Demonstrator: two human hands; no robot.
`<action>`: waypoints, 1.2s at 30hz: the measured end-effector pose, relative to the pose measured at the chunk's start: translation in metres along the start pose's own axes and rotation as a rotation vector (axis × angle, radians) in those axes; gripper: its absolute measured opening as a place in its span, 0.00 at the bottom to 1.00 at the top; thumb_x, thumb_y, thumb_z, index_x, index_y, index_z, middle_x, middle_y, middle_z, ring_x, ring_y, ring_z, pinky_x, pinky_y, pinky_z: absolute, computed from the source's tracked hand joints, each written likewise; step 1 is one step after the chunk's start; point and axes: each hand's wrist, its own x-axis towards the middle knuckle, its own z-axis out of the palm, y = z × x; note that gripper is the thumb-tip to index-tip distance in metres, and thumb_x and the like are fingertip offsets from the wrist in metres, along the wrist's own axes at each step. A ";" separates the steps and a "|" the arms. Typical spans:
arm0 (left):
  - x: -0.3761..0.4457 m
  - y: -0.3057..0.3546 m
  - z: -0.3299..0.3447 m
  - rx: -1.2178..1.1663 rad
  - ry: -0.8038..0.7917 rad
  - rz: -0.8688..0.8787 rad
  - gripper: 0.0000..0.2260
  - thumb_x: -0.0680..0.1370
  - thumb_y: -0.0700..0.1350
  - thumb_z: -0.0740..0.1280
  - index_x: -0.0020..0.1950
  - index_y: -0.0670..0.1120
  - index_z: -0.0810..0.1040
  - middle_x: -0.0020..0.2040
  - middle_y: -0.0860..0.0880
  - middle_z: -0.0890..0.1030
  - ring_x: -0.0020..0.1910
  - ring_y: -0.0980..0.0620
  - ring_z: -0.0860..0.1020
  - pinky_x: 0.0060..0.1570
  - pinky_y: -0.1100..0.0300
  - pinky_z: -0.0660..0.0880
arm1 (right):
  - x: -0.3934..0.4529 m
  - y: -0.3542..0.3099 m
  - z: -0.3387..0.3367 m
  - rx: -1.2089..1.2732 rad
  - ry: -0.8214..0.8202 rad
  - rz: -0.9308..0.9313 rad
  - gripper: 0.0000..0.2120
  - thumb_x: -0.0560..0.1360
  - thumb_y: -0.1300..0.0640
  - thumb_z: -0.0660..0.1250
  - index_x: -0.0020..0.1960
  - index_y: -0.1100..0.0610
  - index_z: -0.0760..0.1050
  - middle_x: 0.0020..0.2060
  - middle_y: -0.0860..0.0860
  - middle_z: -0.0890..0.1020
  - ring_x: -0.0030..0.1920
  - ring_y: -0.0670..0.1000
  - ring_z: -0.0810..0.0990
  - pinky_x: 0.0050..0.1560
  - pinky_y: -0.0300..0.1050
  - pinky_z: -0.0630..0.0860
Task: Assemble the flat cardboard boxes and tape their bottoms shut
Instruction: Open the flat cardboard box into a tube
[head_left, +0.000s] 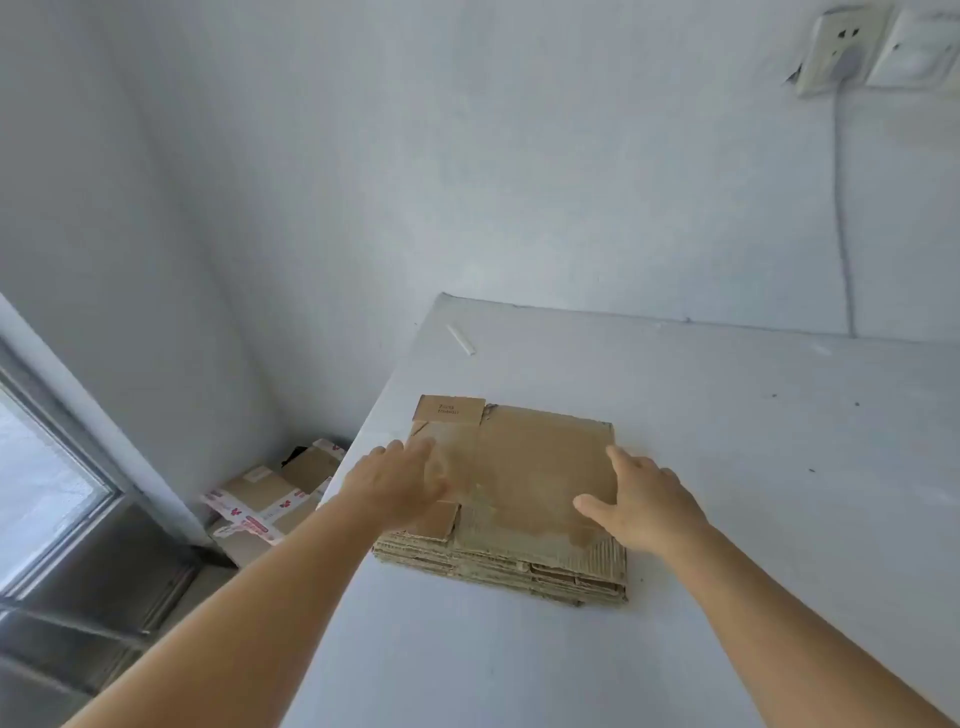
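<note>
White table (727, 467) against a white wall, corner of the room. Stack (524, 478) of flat cardboard boxes lies near the table's left edge, several sheets deep, fluted edges facing the person. Top sheet shows a small flap with faint print at its far left corner; print too small to read.

Left hand (400, 480) rests on the stack's left side, fingers stretched out flat on the top sheet, holding nothing. Right hand (641, 501) sits on the stack's right edge, fingers extended, thumb spread toward the middle, also gripping nothing. Likely both hands bracket the top sheet to square it or lift it off, so the work looks barely begun: nothing on the table is erected or taped.

No tape or dispenser shows. Short white stick (461, 339) lies beyond the stack near the table's far left corner; what it is cannot be told. Left of the stack, down on the floor, some taped boxes (270, 501) lie in a heap, partly hidden by the table edge. Socket (841, 47) with a cord is high on the wall right of the stack, cut off by the frame. Window (47, 493) at far left, blurred.
</note>
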 end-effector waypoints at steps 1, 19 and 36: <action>0.001 0.001 0.000 -0.010 -0.024 -0.019 0.25 0.79 0.58 0.55 0.74 0.52 0.57 0.63 0.44 0.72 0.62 0.43 0.71 0.59 0.52 0.67 | 0.002 0.000 0.002 0.010 -0.021 0.015 0.38 0.74 0.36 0.59 0.76 0.51 0.49 0.70 0.54 0.65 0.68 0.58 0.65 0.63 0.51 0.68; -0.021 -0.012 0.022 -0.342 0.100 -0.080 0.26 0.74 0.54 0.68 0.69 0.51 0.65 0.61 0.44 0.72 0.59 0.42 0.71 0.56 0.47 0.74 | -0.031 -0.014 0.029 0.311 0.131 0.111 0.34 0.75 0.46 0.65 0.76 0.51 0.54 0.67 0.54 0.65 0.59 0.55 0.74 0.55 0.46 0.71; -0.153 0.053 0.036 -0.556 0.154 0.206 0.27 0.72 0.51 0.72 0.70 0.56 0.68 0.67 0.45 0.63 0.68 0.42 0.61 0.66 0.51 0.65 | -0.209 0.046 0.034 0.396 0.413 0.299 0.31 0.76 0.48 0.64 0.75 0.48 0.56 0.70 0.48 0.63 0.62 0.50 0.72 0.56 0.45 0.69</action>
